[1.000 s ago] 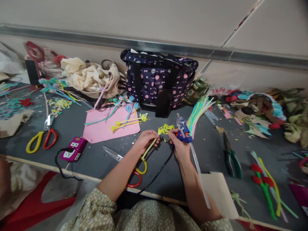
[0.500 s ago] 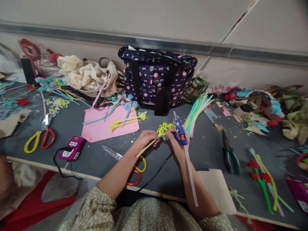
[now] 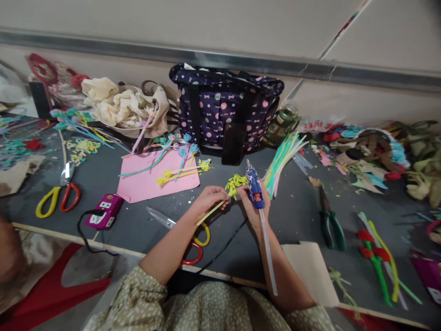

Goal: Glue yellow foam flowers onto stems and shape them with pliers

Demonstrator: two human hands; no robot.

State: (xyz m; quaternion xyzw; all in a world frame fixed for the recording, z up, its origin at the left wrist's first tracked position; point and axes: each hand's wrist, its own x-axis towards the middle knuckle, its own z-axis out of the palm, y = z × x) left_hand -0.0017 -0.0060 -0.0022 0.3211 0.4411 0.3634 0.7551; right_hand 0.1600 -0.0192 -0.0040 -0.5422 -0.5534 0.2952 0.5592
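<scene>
My left hand [image 3: 206, 201] pinches a thin yellow straw stem [image 3: 211, 212] that slants down toward me. My right hand [image 3: 253, 209] is wrapped around a blue glue gun [image 3: 254, 189], its nozzle pointing away from me and a clear glue stick [image 3: 268, 250] trailing back over my forearm. A black cord [image 3: 225, 246] runs from the gun off the table edge. Between my hands lies a small heap of yellow paper bits [image 3: 234, 183]. Both hands hover just above the dark grey table [image 3: 138, 220].
A pink sheet [image 3: 148, 184] with straw flowers lies ahead on the left, a polka-dot bag [image 3: 223, 110] behind it. Scissors [image 3: 193, 239] lie under my left arm, another pair [image 3: 57, 197] and a purple power strip [image 3: 103, 211] at left. Green pliers [image 3: 329, 220], loose straws [image 3: 282, 158] and craft scraps fill the right.
The glue gun has tilted so its nozzle points more away from me, and the glue stick has swung closer along my forearm. My left hand keeps hold of the yellow stem.
</scene>
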